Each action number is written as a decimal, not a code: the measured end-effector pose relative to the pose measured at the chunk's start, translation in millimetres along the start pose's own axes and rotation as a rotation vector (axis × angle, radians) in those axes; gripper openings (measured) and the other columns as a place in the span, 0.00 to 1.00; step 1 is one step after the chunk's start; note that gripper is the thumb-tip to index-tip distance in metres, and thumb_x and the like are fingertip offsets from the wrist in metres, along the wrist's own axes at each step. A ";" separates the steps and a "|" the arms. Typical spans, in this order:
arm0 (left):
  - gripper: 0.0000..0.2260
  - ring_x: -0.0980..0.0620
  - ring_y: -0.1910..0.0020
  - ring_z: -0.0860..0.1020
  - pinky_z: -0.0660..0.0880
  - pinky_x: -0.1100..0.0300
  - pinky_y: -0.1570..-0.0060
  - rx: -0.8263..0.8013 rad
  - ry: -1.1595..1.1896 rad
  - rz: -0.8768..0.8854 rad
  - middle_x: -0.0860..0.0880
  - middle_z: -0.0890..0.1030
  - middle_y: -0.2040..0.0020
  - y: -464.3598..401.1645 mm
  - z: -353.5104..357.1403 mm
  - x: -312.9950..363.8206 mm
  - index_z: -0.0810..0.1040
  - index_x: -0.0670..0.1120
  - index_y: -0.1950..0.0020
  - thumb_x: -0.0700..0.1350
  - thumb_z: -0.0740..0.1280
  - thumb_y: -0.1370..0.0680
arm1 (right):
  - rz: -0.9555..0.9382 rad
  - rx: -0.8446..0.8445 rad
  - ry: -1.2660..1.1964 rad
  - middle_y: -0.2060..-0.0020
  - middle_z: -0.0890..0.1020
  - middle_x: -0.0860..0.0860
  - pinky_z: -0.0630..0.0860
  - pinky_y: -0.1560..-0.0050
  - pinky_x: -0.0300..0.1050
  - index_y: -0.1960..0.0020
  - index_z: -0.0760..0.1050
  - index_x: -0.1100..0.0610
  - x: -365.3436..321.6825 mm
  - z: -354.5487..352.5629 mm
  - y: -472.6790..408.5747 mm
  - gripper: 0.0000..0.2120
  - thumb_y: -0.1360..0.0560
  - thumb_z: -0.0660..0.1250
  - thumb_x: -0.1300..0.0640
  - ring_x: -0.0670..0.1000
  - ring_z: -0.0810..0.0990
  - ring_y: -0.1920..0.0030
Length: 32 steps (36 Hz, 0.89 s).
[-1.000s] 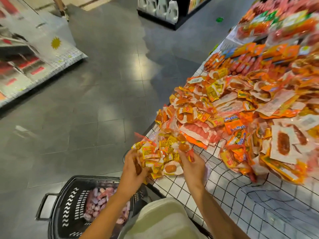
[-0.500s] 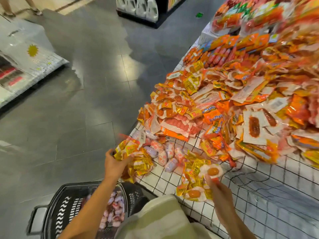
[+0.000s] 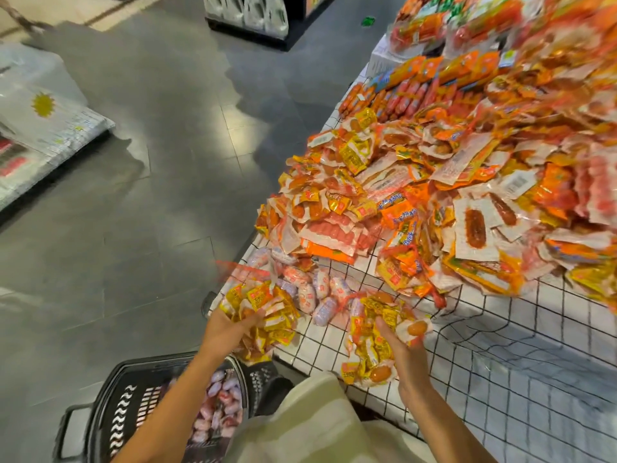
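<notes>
My left hand point(image 3: 227, 332) grips a bunch of yellow snack packets in red netting point(image 3: 263, 312) at the near left corner of the display table, above the basket. My right hand point(image 3: 404, 349) holds a second bunch of yellow packets point(image 3: 370, 339) lying on the grid-patterned table top point(image 3: 500, 355). Between the two bunches lie several small pink-and-white wrapped sausages point(image 3: 317, 289). A black shopping basket point(image 3: 110, 412) stands on the floor below my left arm, with pink wrapped sausages inside.
A large heap of orange and yellow sausage packets point(image 3: 450, 182) covers the table beyond my hands. Grey tiled floor point(image 3: 150, 195) spreads to the left. White sacks point(image 3: 40, 128) lie at far left, and a dark shelf with white bottles point(image 3: 253, 15) stands at the back.
One heap held by both hands has been split: my left hand drew one bunch left toward the basket, my right hand drew the other right, uncovering pink sausages between them.
</notes>
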State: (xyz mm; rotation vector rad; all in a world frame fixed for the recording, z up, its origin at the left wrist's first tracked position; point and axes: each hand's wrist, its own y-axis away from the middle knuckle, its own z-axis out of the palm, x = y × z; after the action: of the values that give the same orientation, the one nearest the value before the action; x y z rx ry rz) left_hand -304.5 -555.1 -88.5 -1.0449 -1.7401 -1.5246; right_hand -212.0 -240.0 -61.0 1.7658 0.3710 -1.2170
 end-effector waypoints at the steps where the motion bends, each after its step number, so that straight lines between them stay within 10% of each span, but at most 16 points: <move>1: 0.11 0.57 0.52 0.85 0.80 0.57 0.50 -0.014 0.021 0.006 0.55 0.87 0.51 1.9 -0.8 1.7 0.85 0.55 0.50 0.42 0.79 0.29 | -0.003 -0.005 0.012 0.44 0.85 0.40 0.78 0.44 0.43 0.36 0.77 0.42 -0.6 1.8 -0.8 0.23 0.28 0.78 0.55 0.41 0.83 0.43; 6: 0.17 0.49 0.56 0.85 0.81 0.52 0.48 -0.046 0.088 -0.047 0.50 0.87 0.54 1.1 -4.8 4.4 0.81 0.45 0.43 0.39 0.79 0.30 | 0.133 0.051 0.177 0.43 0.85 0.49 0.78 0.36 0.55 0.36 0.77 0.51 3.5 3.1 -13.5 0.28 0.33 0.83 0.52 0.53 0.83 0.42; 9: 0.10 0.41 0.59 0.84 0.81 0.46 0.46 -0.068 0.111 -0.103 0.43 0.84 0.63 -1.2 -8.7 0.0 0.81 0.36 0.52 0.37 0.78 0.30 | 0.277 0.149 0.196 0.44 0.84 0.56 0.79 0.51 0.48 0.40 0.78 0.56 11.0 -3.6 -14.1 0.25 0.33 0.82 0.52 0.56 0.83 0.50; 16: 0.21 0.40 0.53 0.86 0.83 0.49 0.63 -0.158 0.353 -0.284 0.41 0.86 0.50 -2.4 -9.9 -8.5 0.86 0.44 0.49 0.40 0.83 0.41 | 0.277 0.177 0.110 0.47 0.84 0.56 0.80 0.47 0.51 0.32 0.76 0.57 16.7 -13.7 -1.3 0.29 0.30 0.80 0.54 0.57 0.83 0.50; 21: 0.26 0.41 0.50 0.85 0.83 0.46 0.60 -0.238 0.367 -0.337 0.42 0.86 0.46 -1.3 -10.7 -7.6 0.82 0.44 0.40 0.41 0.80 0.37 | 0.265 0.165 -0.025 0.52 0.87 0.49 0.79 0.67 0.40 0.47 0.80 0.49 22.6 -18.8 16.9 0.11 0.26 0.76 0.59 0.50 0.86 0.57; 28: 0.26 0.46 0.61 0.86 0.81 0.54 0.70 -0.200 0.340 -0.367 0.44 0.87 0.55 24.1 -3.2 7.0 0.80 0.38 0.39 0.42 0.77 0.36 | 0.299 0.057 -0.234 0.53 0.87 0.55 0.81 0.68 0.47 0.43 0.80 0.57 24.2 -28.6 24.5 0.12 0.24 0.72 0.67 0.53 0.87 0.59; 32: 0.25 0.44 0.56 0.86 0.82 0.53 0.67 -0.224 0.387 -0.344 0.43 0.87 0.50 49.8 2.4 13.3 0.81 0.42 0.39 0.46 0.76 0.35 | 0.283 -0.073 -0.407 0.40 0.83 0.64 0.80 0.41 0.64 0.31 0.75 0.61 30.1 -49.4 37.9 0.21 0.24 0.69 0.64 0.65 0.82 0.40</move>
State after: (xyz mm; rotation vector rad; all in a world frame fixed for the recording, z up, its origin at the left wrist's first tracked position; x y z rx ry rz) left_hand -268.6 -548.7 -52.0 -0.5111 -1.5506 -2.0181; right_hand -144.1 -226.8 -63.2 1.4069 -0.0701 -1.2979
